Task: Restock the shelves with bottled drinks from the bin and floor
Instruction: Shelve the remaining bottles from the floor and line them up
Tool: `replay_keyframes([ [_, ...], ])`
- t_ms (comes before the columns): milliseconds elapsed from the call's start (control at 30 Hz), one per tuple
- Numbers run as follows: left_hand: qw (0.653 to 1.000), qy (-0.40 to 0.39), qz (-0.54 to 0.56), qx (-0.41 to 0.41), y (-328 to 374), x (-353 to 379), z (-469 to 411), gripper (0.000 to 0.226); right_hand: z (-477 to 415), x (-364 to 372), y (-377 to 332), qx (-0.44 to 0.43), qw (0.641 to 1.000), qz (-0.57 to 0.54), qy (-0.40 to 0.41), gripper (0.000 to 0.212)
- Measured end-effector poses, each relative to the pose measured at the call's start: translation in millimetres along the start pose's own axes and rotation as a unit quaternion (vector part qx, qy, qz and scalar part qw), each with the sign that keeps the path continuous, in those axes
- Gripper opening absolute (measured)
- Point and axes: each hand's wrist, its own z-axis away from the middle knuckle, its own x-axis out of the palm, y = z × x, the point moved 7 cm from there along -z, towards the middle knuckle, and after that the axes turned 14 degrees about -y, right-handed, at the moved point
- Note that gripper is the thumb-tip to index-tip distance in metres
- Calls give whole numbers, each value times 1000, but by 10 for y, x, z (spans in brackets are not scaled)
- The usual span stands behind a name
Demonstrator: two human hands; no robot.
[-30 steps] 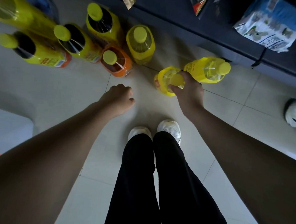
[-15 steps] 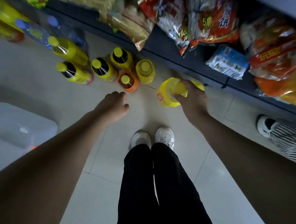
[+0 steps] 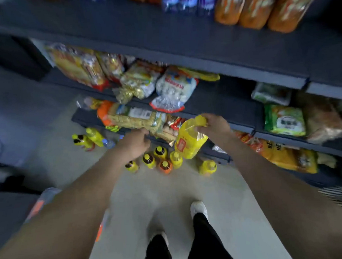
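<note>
Since the frame half a second ago the yellow bottle (image 3: 188, 143) has been lifted clear of the floor (image 3: 170, 195), and the view has risen to take in more of the shelving. The right hand (image 3: 216, 126) grasps the bottle at its cap end, fingers closed round the neck; the bottle hangs tilted, base down and to the left, in front of the lower shelf edge (image 3: 243, 123) and above the goods left on the floor. The left hand (image 3: 135, 141) is extended forward beside it, apart from the bottle; motion blur limits the reading, but its fingers appear loosely curled and holding nothing. On the floor below the hands stands a cluster of yellow-capped bottles (image 3: 149, 160), with one orange bottle (image 3: 165, 166) among them. A lone yellow bottle (image 3: 207, 167) stands just to their right, near the shelf base. A second small group of yellow bottles (image 3: 88, 138) stands further left. Snack bags (image 3: 171, 89) fill the lower shelves. Large orange bottles (image 3: 254, 6) lie on the top shelf at upper right. One white shoe (image 3: 199, 208) is visible below.
</note>
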Motion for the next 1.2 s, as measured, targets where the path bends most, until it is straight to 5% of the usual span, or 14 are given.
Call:
replay_keyframes([
  [300, 990, 54, -103, 79, 249, -1388, 1172, 40, 1116, -623, -1402, -133, 963, -202, 121, 24],
  [767, 975, 64, -193, 90, 613, -2330, 2013, 36, 2093, -1439, -2680, -255, 907, -233, 239, 46],
  [1200, 968, 97, -224, 65, 846, -2894, 2098, 40, 2090, -1967, -3346, -332, 879, -227, 256, 18],
])
